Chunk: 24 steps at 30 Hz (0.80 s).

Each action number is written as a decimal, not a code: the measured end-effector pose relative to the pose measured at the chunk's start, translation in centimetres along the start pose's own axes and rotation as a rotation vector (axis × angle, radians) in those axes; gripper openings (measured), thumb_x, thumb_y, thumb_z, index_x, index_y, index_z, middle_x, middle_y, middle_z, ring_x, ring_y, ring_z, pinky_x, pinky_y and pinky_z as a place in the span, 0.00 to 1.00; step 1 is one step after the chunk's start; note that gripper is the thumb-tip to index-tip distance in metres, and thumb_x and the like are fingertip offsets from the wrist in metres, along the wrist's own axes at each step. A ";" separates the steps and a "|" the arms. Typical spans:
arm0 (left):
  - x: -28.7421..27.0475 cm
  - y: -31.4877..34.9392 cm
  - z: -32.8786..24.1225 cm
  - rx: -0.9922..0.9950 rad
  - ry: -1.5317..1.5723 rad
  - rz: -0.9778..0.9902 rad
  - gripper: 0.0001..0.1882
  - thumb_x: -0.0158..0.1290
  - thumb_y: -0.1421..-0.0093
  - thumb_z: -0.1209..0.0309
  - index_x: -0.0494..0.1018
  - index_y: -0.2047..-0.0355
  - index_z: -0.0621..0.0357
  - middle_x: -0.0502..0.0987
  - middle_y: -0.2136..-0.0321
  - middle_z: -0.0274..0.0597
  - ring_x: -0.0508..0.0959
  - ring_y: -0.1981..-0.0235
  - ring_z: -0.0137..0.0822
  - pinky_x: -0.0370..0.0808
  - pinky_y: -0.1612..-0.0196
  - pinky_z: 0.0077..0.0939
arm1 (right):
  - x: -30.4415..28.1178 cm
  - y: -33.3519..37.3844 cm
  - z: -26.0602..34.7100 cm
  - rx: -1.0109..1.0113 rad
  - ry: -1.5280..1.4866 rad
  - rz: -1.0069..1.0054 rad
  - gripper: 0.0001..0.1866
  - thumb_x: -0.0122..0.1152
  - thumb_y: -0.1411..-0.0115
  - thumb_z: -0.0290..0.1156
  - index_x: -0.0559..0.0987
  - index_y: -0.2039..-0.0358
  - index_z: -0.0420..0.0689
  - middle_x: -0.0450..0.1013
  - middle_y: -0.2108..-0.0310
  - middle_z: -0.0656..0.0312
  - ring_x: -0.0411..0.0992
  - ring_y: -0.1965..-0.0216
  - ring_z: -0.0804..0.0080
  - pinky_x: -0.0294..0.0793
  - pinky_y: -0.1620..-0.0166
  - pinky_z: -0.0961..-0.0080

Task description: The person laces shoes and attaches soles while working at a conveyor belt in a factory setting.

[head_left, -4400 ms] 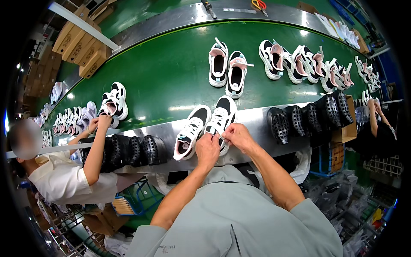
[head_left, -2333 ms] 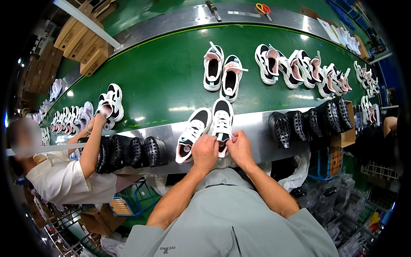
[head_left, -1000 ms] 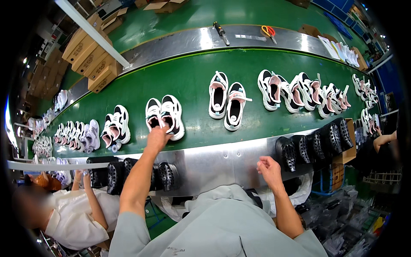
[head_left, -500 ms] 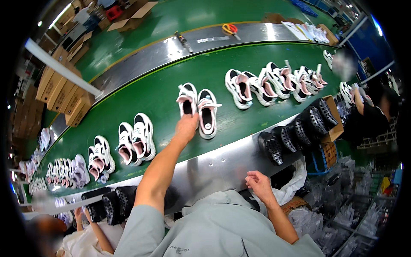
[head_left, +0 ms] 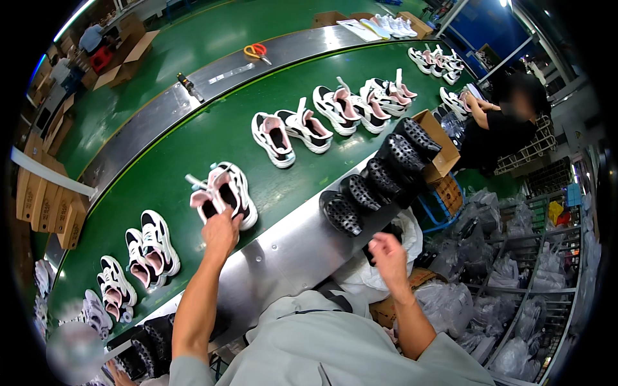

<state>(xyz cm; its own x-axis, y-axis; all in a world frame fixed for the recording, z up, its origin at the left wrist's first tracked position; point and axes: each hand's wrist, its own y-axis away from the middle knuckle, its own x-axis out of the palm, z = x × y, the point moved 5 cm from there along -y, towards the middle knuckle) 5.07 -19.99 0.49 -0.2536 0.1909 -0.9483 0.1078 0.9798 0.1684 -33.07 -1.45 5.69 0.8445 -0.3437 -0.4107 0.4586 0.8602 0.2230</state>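
- Apparently the step in hand is taking hold of a pair (head_left: 226, 193) of black-and-white shoes by the heels.
- The pair stands on the green desk (head_left: 219, 122), close to its metal edge (head_left: 283, 270), heels toward the person; a strap (head_left: 196, 183) sticks up from the left shoe.
- The left hand (head_left: 220, 233) is at both heels, its fingers looking clamped on them; how firmly, I cannot tell, as the hand hides part of the grip.
- The right hand (head_left: 389, 256) hangs near the white bag (head_left: 414, 243), blurred, fingers loosely curled and apart from anything; nothing shows in it.
- Other pairs flank this one: the left shoes (head_left: 154, 244) have no raised strap, while straps stand up among the right shoes (head_left: 293, 128).
- As I judge it, the next move calls for drawing both heels back together, keeping the shoes side by side, with room for the right hand to join.
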 end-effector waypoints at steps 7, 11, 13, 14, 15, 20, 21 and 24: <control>2.4 14.8 -4.5 -0.028 0.005 0.050 0.17 0.61 0.40 0.58 0.79 0.56 0.55 0.78 0.74 0.55 0.80 0.71 0.57 0.76 0.68 0.54 | -5.5 -7.1 2.8 -0.270 0.612 -0.328 0.27 0.67 0.39 0.40 0.74 0.44 0.37 0.72 0.65 0.54 0.72 0.63 0.57 0.73 0.58 0.61; 2.2 17.4 -6.8 -0.022 0.025 0.247 0.24 0.62 0.41 0.56 0.75 0.48 0.53 0.79 0.69 0.57 0.80 0.62 0.57 0.78 0.62 0.50 | -5.3 -10.5 2.0 -0.371 0.849 -0.332 0.34 0.68 0.40 0.48 0.72 0.41 0.39 0.71 0.60 0.51 0.73 0.57 0.50 0.74 0.56 0.56; -1.6 16.7 -8.2 -0.171 0.075 0.346 0.31 0.65 0.44 0.58 0.71 0.43 0.55 0.78 0.64 0.58 0.79 0.58 0.55 0.78 0.58 0.45 | -4.7 -11.5 2.3 -0.438 0.884 -0.337 0.34 0.67 0.41 0.50 0.73 0.43 0.40 0.71 0.59 0.50 0.73 0.57 0.49 0.75 0.57 0.55; -3.0 16.0 -8.0 -0.114 0.103 0.105 0.31 0.66 0.45 0.60 0.72 0.44 0.56 0.78 0.63 0.57 0.79 0.59 0.55 0.78 0.59 0.45 | -4.4 -11.8 2.6 -0.444 0.939 -0.330 0.33 0.67 0.41 0.51 0.73 0.44 0.40 0.71 0.59 0.51 0.73 0.57 0.49 0.75 0.58 0.55; -4.5 15.3 -8.0 -0.054 0.128 -0.138 0.30 0.66 0.46 0.62 0.72 0.44 0.58 0.77 0.62 0.56 0.79 0.60 0.55 0.77 0.59 0.45 | -4.1 -12.1 2.9 -0.451 0.996 -0.327 0.32 0.66 0.41 0.52 0.74 0.45 0.40 0.71 0.60 0.52 0.73 0.58 0.50 0.76 0.59 0.56; -0.9 7.8 -5.2 0.165 0.141 -0.055 0.23 0.64 0.46 0.67 0.74 0.52 0.63 0.78 0.64 0.57 0.78 0.62 0.59 0.75 0.56 0.48 | -4.1 -11.9 4.7 -0.593 1.124 -0.316 0.27 0.66 0.41 0.52 0.76 0.51 0.42 0.72 0.63 0.54 0.74 0.60 0.51 0.76 0.64 0.57; 1.3 6.7 -3.4 0.123 0.194 0.084 0.20 0.62 0.45 0.67 0.76 0.55 0.65 0.78 0.66 0.59 0.78 0.62 0.60 0.75 0.56 0.48 | -4.3 -10.8 6.5 -0.647 1.083 -0.318 0.25 0.67 0.41 0.49 0.77 0.53 0.42 0.72 0.64 0.54 0.74 0.61 0.51 0.76 0.65 0.57; 1.3 5.0 -2.6 0.061 0.363 0.166 0.15 0.60 0.44 0.64 0.79 0.65 0.67 0.79 0.68 0.62 0.79 0.63 0.60 0.75 0.58 0.46 | -3.3 -5.3 12.0 -0.683 0.756 -0.093 0.21 0.72 0.43 0.39 0.79 0.56 0.40 0.74 0.67 0.51 0.75 0.68 0.48 0.75 0.65 0.59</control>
<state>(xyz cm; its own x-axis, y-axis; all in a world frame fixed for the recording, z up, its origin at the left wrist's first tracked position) 2.75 -14.68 0.80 -0.5496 0.3660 -0.7510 0.2301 0.9305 0.2851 -35.00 -9.43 16.46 0.3098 -0.2960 -0.9036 0.0578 0.9544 -0.2928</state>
